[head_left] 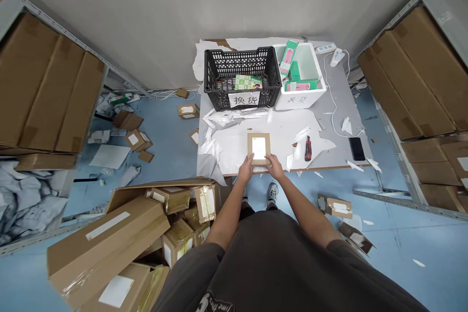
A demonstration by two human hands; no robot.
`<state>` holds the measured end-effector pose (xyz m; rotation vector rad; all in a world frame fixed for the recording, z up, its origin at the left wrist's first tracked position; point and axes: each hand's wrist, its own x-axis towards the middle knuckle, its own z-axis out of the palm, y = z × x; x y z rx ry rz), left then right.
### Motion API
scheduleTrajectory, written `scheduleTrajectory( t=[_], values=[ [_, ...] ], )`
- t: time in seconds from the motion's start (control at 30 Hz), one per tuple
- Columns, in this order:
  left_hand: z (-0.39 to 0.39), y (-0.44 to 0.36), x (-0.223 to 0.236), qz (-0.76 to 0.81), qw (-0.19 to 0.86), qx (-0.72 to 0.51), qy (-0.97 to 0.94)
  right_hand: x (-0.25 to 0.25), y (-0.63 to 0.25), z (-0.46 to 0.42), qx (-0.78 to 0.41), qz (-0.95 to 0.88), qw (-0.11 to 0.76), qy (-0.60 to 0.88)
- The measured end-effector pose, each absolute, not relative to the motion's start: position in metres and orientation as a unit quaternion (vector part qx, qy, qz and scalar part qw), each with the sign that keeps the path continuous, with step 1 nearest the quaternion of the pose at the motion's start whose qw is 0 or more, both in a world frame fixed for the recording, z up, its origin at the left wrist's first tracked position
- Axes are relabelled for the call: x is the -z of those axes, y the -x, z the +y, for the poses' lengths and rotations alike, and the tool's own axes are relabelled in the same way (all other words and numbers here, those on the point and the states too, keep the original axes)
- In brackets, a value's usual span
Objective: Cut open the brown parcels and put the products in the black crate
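Note:
A small brown cardboard box (251, 143) with a white label on top sits at the front of the table, between my two hands. My left hand (246, 168) grips its near left corner, and my right hand (275, 167) holds the near right corner. To the right of the box lies a red and black box cutter (308, 149) among scraps of white paper. Behind the box stand a black plastic crate (214, 99) with a green and white packet inside, and a white bin (303, 100) with several green and pink boxes.
A phone (357, 148) rests at the table's right front, near a white cable (333, 112). A large carton (109, 248) full of small parcels stands at my left. Shelves with big cartons (413, 73) flank both sides; parcels and paper litter the floor.

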<state>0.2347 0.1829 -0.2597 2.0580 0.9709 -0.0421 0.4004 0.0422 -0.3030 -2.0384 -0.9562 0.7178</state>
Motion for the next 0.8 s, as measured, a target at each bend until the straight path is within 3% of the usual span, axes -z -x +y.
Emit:
scheduleTrajectory(
  t=[0.23, 0.37, 0.47, 0.63, 0.8],
  values=[
    [0.220, -0.247, 0.206, 0.398, 0.366, -0.031, -0.840, 0.248, -0.436, 0.073, -0.254, -0.407, 0.408, 0.777],
    [0.245, -0.273, 0.184, 0.432, 0.331, -0.041, -0.838, 0.226, -0.464, 0.114, -0.255, -0.402, 0.360, 0.802],
    [0.260, -0.294, 0.182, 0.461, 0.331, -0.067, -0.821, 0.222, -0.474, 0.144, -0.241, -0.376, 0.332, 0.831],
    [0.273, -0.298, 0.190, 0.396, 0.370, -0.101, -0.834, 0.221, -0.472, 0.149, -0.178, -0.419, 0.362, 0.813],
    [0.266, -0.282, 0.205, 0.349, 0.380, -0.041, -0.856, 0.230, -0.465, 0.122, -0.210, -0.472, 0.289, 0.806]
  ],
)
